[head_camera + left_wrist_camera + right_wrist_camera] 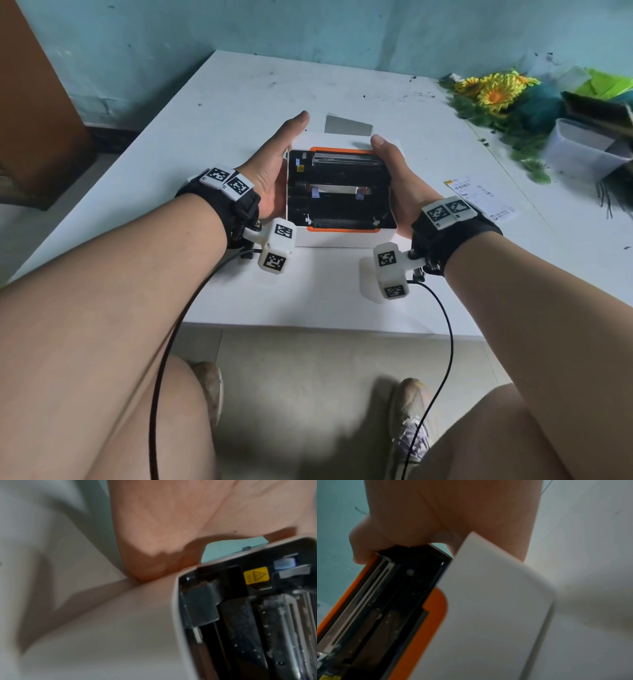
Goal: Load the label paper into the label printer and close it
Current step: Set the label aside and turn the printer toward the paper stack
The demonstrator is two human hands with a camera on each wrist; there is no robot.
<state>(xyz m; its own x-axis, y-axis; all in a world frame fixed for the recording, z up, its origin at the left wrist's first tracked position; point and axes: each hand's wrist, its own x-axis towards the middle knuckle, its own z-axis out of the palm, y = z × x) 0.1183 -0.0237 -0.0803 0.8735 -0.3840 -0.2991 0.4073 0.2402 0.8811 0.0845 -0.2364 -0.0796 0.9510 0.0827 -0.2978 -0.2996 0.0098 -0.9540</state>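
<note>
Left grip (270, 164), right grip (399, 178), flanking open label printer (337, 192)

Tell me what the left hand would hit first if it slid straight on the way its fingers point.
Probably nothing soon: the left hand points along the printer's side, with bare table beyond, then the wall. Depth is unclear.

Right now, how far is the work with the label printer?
Done: the cover of the label printer is raised, and its black inside and orange edge show. In hand: the left hand and right hand hold the cover by its two sides. Left: the printed label paper lies on the table to the right, not loaded, and then the cover must close.
</note>
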